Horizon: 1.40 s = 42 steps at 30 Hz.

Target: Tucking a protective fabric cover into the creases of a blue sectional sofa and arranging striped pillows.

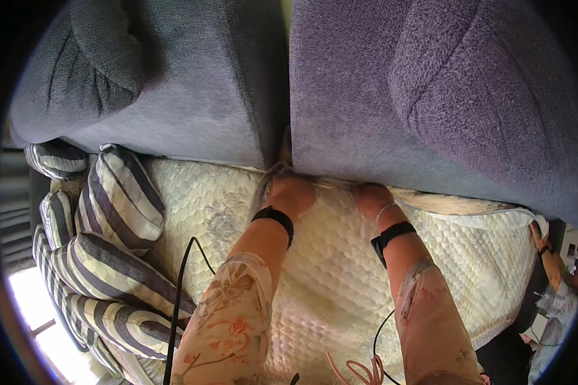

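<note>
A quilted cream cover (337, 269) lies before me, tucked against two dark grey-purple plush sofa parts with a narrow gap between them. My left hand (294, 195) is at the cover's edge beside a bunched grey-edged fold (265, 185), near the gap; its fingers are hidden. My right hand (373, 197) is pressed at the cover's edge under the right sofa part (347, 110), its fingertips out of sight too. Whether either hand grips the fabric cannot be told. Both wrists wear black bands, and the right one also a thin bracelet.
Striped cushions (120, 197) are piled at the left below the left sofa part (192, 96). A black cable (176, 298) runs beside my left arm. At the far right another person's hand (538, 236) touches the cover's corner. A pink cord (361, 368) hangs near the bottom.
</note>
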Each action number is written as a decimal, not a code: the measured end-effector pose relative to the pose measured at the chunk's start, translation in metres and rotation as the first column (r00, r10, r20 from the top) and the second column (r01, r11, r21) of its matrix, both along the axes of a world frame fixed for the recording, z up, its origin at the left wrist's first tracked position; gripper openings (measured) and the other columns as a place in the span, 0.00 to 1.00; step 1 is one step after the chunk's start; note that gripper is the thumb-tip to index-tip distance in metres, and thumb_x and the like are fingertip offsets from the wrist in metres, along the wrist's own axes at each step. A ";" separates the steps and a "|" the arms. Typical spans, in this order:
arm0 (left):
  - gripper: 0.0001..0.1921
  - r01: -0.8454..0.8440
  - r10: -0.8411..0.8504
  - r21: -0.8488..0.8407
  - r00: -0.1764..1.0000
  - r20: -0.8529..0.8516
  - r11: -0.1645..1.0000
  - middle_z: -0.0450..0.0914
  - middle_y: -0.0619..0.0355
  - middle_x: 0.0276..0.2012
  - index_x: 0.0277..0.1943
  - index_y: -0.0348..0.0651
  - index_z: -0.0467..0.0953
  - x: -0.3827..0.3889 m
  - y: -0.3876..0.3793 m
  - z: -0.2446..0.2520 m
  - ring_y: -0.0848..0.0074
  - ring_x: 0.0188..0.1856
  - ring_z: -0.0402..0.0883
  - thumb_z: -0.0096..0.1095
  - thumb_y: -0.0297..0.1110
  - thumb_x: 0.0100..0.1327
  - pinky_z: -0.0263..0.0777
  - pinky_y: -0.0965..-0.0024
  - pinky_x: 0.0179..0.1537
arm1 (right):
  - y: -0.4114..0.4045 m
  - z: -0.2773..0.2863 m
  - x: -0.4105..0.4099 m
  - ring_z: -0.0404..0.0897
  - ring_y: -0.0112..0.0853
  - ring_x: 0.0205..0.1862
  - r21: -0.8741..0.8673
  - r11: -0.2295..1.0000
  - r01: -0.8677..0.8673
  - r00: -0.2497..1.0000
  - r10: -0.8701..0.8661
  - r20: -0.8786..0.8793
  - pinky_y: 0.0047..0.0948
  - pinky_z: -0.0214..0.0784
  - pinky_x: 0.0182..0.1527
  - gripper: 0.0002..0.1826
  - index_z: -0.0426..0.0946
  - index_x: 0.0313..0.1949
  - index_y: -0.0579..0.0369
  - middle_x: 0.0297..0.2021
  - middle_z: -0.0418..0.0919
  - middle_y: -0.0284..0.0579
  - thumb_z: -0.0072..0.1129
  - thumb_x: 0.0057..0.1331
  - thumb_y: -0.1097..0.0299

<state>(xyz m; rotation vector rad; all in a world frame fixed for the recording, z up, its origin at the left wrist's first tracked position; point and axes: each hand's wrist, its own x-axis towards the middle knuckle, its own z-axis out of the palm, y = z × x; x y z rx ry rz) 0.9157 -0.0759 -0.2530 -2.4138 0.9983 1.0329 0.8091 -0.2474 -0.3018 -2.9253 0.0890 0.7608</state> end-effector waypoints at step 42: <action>0.30 -0.056 0.497 -0.701 0.746 0.444 0.711 0.56 0.49 0.60 0.59 0.42 0.57 -0.098 0.022 -0.076 0.54 0.63 0.49 0.47 0.43 0.53 0.35 0.41 0.60 | -0.088 0.029 -0.176 0.64 0.46 0.54 -0.093 0.980 0.177 0.864 -0.109 0.492 0.43 0.51 0.57 0.22 0.68 0.49 0.58 0.53 0.65 0.53 0.46 0.59 0.58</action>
